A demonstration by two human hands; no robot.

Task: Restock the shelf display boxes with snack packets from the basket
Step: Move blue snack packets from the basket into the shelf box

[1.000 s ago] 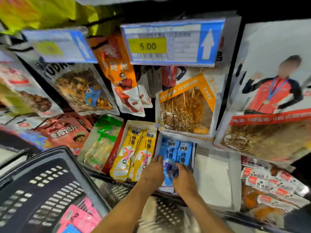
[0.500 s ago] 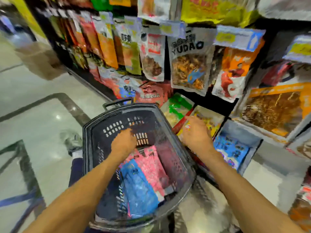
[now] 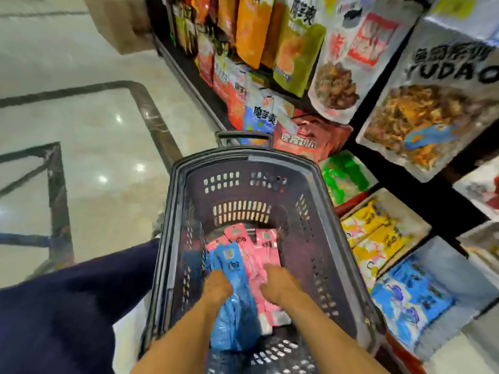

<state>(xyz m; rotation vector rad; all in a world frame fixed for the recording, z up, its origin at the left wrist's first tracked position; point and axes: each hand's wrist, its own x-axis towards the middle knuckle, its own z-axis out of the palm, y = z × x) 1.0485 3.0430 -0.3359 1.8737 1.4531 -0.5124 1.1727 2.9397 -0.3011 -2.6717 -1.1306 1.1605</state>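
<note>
A dark plastic basket [image 3: 243,157] stands in front of me beside the shelf. Blue snack packets [image 3: 232,261] and pink snack packets [image 3: 266,238] lie in its bottom. Both my hands are down inside it. My left hand [image 3: 217,288] is curled around the blue packets. My right hand [image 3: 278,286] rests on the pink packets just right of the blue ones, its fingers hidden underneath. On the low shelf to the right, a white display box [image 3: 448,263] holds matching blue packets [image 3: 410,300]. The box of yellow packets [image 3: 375,234] sits beside it.
Green packets [image 3: 343,174] and red bags [image 3: 305,139] fill the shelf beyond the yellow box. Large hanging bags [image 3: 432,112] overhang the boxes. Shiny tiled floor [image 3: 81,184] lies to the left. My dark trouser leg [image 3: 67,306] is against the basket's left side.
My hands left the blue display box on the shelf and my view swung left. Both hands have gone down into the basket onto the packets.
</note>
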